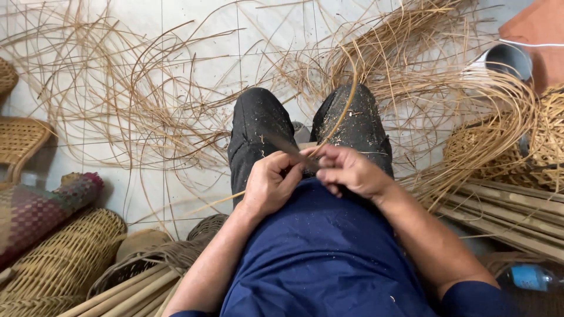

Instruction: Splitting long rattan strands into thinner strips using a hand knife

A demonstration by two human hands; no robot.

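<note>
Your left hand (269, 183) and right hand (348, 170) meet at the centre of the frame, just above your lap. The left grip is clamped on a knife (286, 147), whose dark blade slants up and to the left over your knee. The right grip is pinched together on a thin cane strip (346, 103), which rises from your fingers and curves toward the upper middle of the frame. Loose cane strands (135, 100) cover the tiled floor (194, 29) across the top. Woven baskets (64, 258) sit at lower left, and a bundle of sticks (511, 211) lies at right.
</note>
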